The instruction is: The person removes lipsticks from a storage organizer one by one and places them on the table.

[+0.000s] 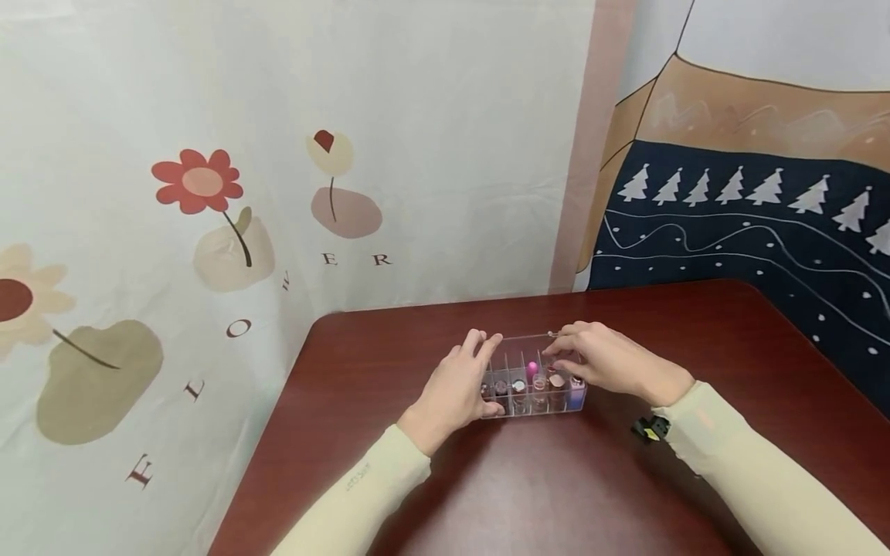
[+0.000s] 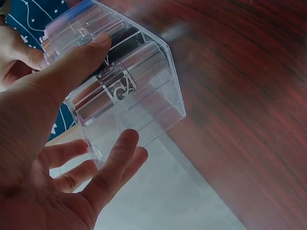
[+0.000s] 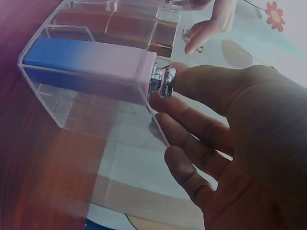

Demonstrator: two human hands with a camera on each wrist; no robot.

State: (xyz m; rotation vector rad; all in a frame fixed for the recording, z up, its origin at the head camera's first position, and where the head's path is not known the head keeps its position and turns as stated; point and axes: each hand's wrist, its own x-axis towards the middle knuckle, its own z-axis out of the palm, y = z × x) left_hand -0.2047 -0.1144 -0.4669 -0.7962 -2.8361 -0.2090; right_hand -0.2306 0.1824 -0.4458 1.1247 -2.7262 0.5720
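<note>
A clear divided organizer (image 1: 511,411) stands on the table, with several small tubes and bottles in its compartments. My left hand (image 1: 455,382) grips its left end. In the left wrist view the thumb (image 2: 91,50) lies across the front and the fingers (image 2: 122,148) spread around the side. My right hand (image 1: 605,361) is over the right rear part, fingers bent toward the compartments. Close by, in the right wrist view, is a blue-to-pink square tube (image 3: 91,67) with a silver top (image 3: 165,81). That top hides the right thumb's tip, so whether the fingertips pinch anything is unclear.
The dark red wooden table (image 1: 528,494) extends around the organizer. A flower-printed cloth (image 1: 445,154) hangs behind and to the left, and a dark blue cloth with white trees (image 1: 730,224) at the right. A bright pink round-topped item (image 1: 531,369) stands among the tubes.
</note>
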